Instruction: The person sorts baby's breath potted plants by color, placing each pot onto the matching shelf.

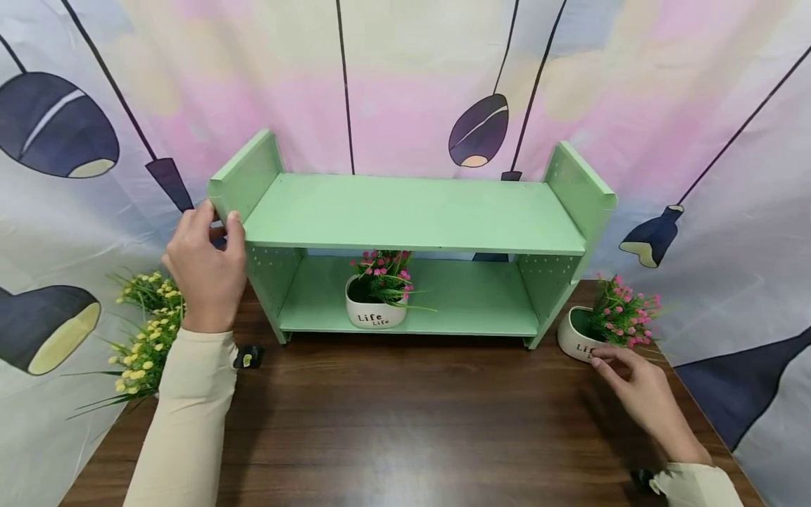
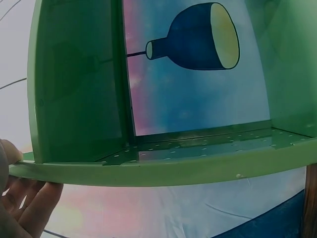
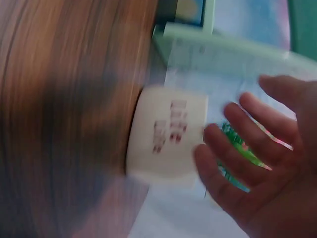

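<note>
our right hand [image 1: 636, 384], fingers spread, touches the pink flower pot [image 1: 579, 336] at the table's right edge; left hand [image 1: 205, 267] grips the green shelf [image 1: 412, 211] end panel.

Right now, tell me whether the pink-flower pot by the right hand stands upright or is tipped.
Tipped. The pot by the right hand leans with its mouth turned sideways toward the green shelf, while the right hand touches its rim.

Top green shelf [image 1: 412, 211] bare; lower shelf's pink-flower pot [image 1: 376, 296] at centre-left, open room on either side.
</note>
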Tool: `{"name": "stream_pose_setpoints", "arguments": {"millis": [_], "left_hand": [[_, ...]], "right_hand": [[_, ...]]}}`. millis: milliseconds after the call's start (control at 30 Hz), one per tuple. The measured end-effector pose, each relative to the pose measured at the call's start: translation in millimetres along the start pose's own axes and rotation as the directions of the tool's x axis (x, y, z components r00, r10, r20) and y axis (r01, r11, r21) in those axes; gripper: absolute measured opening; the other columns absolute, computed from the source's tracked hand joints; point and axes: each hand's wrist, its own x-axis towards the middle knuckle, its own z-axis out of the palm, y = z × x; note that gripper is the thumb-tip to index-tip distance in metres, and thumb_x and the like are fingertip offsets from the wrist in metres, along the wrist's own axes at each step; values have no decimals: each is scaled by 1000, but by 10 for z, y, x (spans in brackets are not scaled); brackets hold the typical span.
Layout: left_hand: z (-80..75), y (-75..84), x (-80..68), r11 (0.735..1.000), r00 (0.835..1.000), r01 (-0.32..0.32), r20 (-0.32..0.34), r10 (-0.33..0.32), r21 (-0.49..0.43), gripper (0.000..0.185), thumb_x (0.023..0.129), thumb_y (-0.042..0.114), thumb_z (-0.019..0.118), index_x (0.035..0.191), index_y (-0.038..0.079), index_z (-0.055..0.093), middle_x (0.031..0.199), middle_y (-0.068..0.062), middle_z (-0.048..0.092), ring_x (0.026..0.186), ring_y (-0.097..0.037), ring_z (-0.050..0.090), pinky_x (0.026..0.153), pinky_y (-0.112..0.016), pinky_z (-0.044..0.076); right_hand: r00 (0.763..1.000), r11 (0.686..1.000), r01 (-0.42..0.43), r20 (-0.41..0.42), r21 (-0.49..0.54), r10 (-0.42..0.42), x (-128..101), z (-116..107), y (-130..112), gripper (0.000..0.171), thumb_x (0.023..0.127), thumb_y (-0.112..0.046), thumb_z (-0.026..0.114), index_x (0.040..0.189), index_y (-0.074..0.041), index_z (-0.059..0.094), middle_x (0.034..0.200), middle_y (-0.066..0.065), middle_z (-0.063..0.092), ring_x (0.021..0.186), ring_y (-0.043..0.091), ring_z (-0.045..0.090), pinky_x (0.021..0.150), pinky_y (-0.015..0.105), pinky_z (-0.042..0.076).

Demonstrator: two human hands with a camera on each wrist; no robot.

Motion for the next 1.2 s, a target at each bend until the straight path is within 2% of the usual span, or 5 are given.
{"name": "stream_pose_setpoints", "arguments": {"millis": [133,333,600,867,1200], "left_hand": [[22,20,-7,1000,1000,-24,6,24,-1,31,108,28,61,109,0,74,96,-26,70,84,-41,74,60,-52,43],[37,6,7,1000,1000,-14,-5,14,-1,28,107,26,64,113,1,75,98,-25,71,85,-42,74,63,-58,45],[-16,-44,-20,1000,1000,16,0,-16,16,27,107,25,64,111,0,75,100,-25,71,83,-42,72,57,-46,31],[-2,-28,4,1000,1000,5,-2,-5,-6,26,106,25,65,111,2,75,101,-23,72,84,-39,75,58,-43,34],[1,-38,8,1000,1000,-5,3,5,3,26,106,26,65,108,2,75,98,-23,72,82,-40,75,60,-45,38]], "right_hand": [[979,996,-78,188,-35,83,-70,-73,180,34,108,-28,64,126,-1,72,130,30,67,110,51,68,80,59,58],[932,993,-107,344,-49,117,-126,-46,298,39,108,-33,64,130,-2,70,130,26,67,112,45,68,84,57,58],[986,993,-114,117,-15,115,-73,-36,405,41,108,-24,63,135,7,62,130,32,60,114,52,63,85,58,57],[995,997,-80,-61,-14,80,-15,-26,532,39,106,-14,66,136,10,59,134,33,55,107,52,63,66,8,44],[999,999,-37,-7,-32,36,100,6,560,26,105,-8,66,123,11,65,120,33,60,107,55,62,69,41,59]]}}
